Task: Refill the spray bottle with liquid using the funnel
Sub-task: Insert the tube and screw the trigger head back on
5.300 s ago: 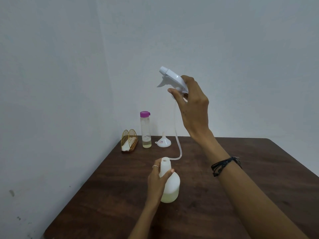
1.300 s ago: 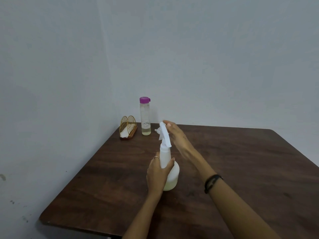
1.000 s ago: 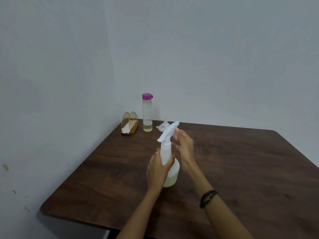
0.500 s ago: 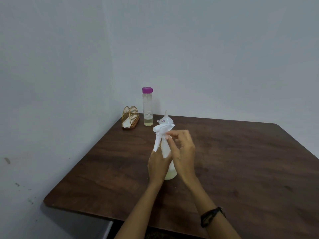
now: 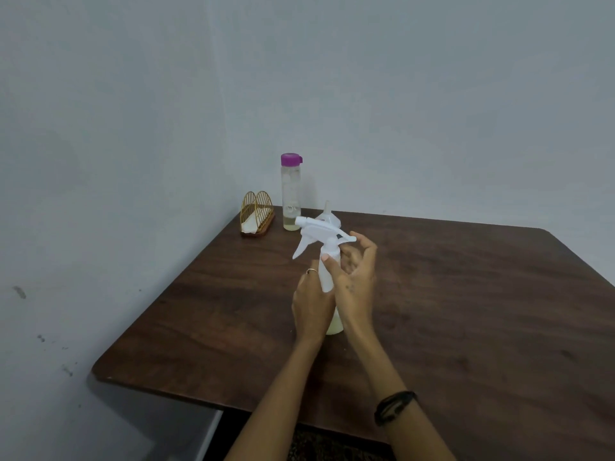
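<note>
A white spray bottle (image 5: pixel 326 277) stands on the dark wooden table (image 5: pixel 449 294), with pale yellow liquid low inside. Its white trigger head (image 5: pixel 317 232) sits on the neck, nozzle pointing left. My left hand (image 5: pixel 312 302) grips the bottle's body. My right hand (image 5: pixel 354 277) curls around the collar just below the trigger head, thumb on the neck. A white funnel (image 5: pixel 327 216) stands upside down behind the bottle, partly hidden by the trigger head. A clear bottle with a purple cap (image 5: pixel 291 191) holds a little yellowish liquid at the back.
A gold wire napkin holder (image 5: pixel 257 217) stands at the table's back left corner, near the wall. The table's front edge runs close to my forearms, with a rounded corner at the left.
The trigger head went from lifted off in my right hand back onto the neck. Since half a second ago it has turned so its nozzle points left, and my right hand has shifted around the collar.
</note>
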`<action>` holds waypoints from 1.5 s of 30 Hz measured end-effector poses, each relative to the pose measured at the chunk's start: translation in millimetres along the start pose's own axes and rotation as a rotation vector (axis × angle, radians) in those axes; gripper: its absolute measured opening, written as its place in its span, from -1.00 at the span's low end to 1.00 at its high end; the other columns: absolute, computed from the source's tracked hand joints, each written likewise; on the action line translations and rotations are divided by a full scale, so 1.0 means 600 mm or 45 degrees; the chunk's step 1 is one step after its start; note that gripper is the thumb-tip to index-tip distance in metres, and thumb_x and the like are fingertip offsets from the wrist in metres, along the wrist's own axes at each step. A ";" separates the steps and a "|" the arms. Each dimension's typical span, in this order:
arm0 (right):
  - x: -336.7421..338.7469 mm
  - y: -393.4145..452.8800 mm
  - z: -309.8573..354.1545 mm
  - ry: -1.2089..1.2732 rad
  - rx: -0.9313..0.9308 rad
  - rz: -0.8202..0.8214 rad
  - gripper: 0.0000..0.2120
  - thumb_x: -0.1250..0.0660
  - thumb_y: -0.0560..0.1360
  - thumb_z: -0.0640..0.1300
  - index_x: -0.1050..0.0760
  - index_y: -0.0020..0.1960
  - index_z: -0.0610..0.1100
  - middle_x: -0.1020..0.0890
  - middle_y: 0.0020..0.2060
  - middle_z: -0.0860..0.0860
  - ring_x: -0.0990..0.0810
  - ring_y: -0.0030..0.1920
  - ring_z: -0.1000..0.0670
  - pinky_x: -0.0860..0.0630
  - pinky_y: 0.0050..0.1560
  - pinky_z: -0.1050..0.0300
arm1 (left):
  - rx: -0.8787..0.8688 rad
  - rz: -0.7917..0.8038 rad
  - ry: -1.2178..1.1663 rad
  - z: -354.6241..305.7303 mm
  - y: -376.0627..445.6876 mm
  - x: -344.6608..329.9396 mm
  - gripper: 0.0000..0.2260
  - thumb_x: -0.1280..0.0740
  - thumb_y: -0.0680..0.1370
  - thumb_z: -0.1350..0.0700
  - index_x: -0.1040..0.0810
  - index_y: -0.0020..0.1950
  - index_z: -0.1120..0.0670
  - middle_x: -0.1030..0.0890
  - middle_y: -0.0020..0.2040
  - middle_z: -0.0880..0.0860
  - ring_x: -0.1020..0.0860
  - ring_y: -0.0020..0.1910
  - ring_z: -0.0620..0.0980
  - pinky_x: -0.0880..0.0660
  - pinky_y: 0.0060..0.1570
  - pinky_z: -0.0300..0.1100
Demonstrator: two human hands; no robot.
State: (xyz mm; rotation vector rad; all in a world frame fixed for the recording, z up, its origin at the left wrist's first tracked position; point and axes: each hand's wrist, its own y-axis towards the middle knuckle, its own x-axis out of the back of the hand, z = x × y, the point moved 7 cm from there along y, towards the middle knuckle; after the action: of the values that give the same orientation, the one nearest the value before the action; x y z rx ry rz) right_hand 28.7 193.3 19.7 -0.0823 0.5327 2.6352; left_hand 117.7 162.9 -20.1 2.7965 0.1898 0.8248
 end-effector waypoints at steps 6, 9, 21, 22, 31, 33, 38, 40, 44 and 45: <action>0.008 -0.049 0.014 -0.030 0.125 -0.185 -0.61 -0.36 0.46 -0.29 -0.33 0.18 -0.02 -0.62 0.03 0.16 -0.58 -0.01 0.28 -0.45 -0.07 0.45 | -0.094 -0.040 0.050 -0.003 -0.002 -0.002 -0.82 -0.23 0.53 -0.05 -0.41 0.04 0.02 -0.53 -0.09 -0.05 -0.51 -0.07 -0.07 -0.35 -0.13 -0.20; 0.034 -0.045 0.022 -0.020 0.167 -0.183 -0.67 -0.34 0.48 -0.25 -0.37 0.17 -0.02 -0.65 -0.03 0.14 -0.58 0.02 0.25 -0.42 0.01 0.47 | -0.027 -0.024 -0.107 -0.001 -0.004 0.001 -0.64 -0.20 0.41 -0.25 -0.44 -0.02 0.01 -0.55 -0.11 -0.01 -0.55 -0.07 0.00 -0.46 -0.12 -0.09; -0.024 0.014 -0.013 -0.188 -0.067 0.283 -0.69 -0.26 0.56 -0.12 -0.44 0.28 -0.17 -0.61 0.08 -0.06 -0.58 0.11 0.01 -0.51 0.10 0.24 | -0.090 -0.077 -0.065 -0.005 -0.002 0.004 -0.71 -0.23 0.54 -0.02 -0.43 0.17 0.12 -0.57 0.03 0.09 -0.53 0.08 0.05 -0.42 -0.01 -0.11; -0.024 0.010 -0.012 -0.211 -0.041 0.202 -0.69 -0.28 0.55 -0.11 -0.45 0.26 -0.16 -0.62 0.06 -0.06 -0.58 0.09 0.00 -0.52 0.09 0.18 | -0.113 -0.094 -0.040 -0.006 -0.002 0.004 -0.74 -0.21 0.56 0.01 -0.42 0.18 0.12 -0.58 0.03 0.09 -0.54 0.07 0.05 -0.42 -0.03 -0.11; -0.016 -0.018 0.006 -0.433 0.172 -0.241 -0.73 -0.40 0.45 0.00 -0.51 0.11 -0.07 -0.60 -0.08 0.10 -0.57 -0.04 0.03 -0.52 0.08 -0.12 | -0.171 0.017 0.037 -0.002 -0.001 0.000 -0.76 -0.19 0.58 0.06 -0.45 0.20 0.13 -0.57 0.06 0.05 -0.53 0.09 0.00 -0.31 -0.07 -0.24; -0.006 -0.009 0.002 -0.370 0.172 -0.127 -0.70 -0.45 0.41 0.00 -0.48 0.06 -0.08 -0.62 -0.05 0.03 -0.60 -0.03 0.00 -0.59 -0.02 -0.01 | -0.126 0.137 -0.120 0.004 0.006 -0.004 -0.72 -0.27 0.54 0.05 -0.47 0.21 0.12 -0.57 0.01 0.00 -0.52 0.05 -0.06 -0.34 -0.05 -0.22; -0.013 0.041 -0.015 -0.478 -0.097 0.456 -0.75 -0.43 0.42 -0.03 -0.57 0.05 -0.12 -0.66 -0.10 0.01 -0.64 -0.07 0.06 -0.56 0.01 0.14 | 0.020 0.336 -0.515 0.017 0.011 -0.013 -0.69 -0.44 0.41 0.03 -0.52 0.12 0.00 -0.58 -0.08 -0.09 -0.56 -0.01 -0.07 -0.51 -0.03 -0.24; -0.024 0.048 -0.022 -0.475 -0.179 0.624 -0.77 -0.41 0.43 -0.03 -0.62 0.01 -0.14 -0.68 -0.08 -0.05 -0.65 -0.04 0.02 -0.56 0.09 0.07 | 0.044 0.366 -0.589 0.016 0.012 -0.011 -0.79 -0.43 0.45 0.12 -0.51 0.05 0.01 -0.58 -0.15 -0.11 -0.58 -0.06 -0.09 -0.49 -0.20 -0.41; -0.026 0.035 -0.028 -0.318 -0.149 0.447 -0.75 -0.38 0.47 -0.05 -0.60 -0.01 -0.23 -0.71 -0.15 -0.07 -0.66 -0.09 0.03 -0.56 0.09 0.09 | 0.040 0.361 -0.591 0.014 0.010 -0.012 -0.82 -0.44 0.43 0.10 -0.51 -0.03 0.02 -0.58 -0.18 -0.12 -0.58 -0.05 -0.04 -0.49 -0.18 -0.29; -0.022 0.031 -0.031 -0.322 -0.127 0.356 -0.73 -0.38 0.46 -0.01 -0.60 -0.02 -0.21 -0.71 -0.17 -0.04 -0.66 -0.09 0.03 -0.55 0.11 0.05 | 0.030 0.337 -0.557 0.014 0.008 -0.013 -0.79 -0.46 0.37 0.02 -0.50 -0.07 -0.01 -0.59 -0.19 -0.12 -0.58 -0.07 -0.05 -0.51 -0.15 -0.24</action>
State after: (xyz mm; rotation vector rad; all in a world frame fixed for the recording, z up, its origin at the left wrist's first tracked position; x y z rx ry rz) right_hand 32.0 165.5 11.3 0.3129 0.3474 2.8838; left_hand 115.8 155.4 -29.7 2.9769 -0.2480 0.2386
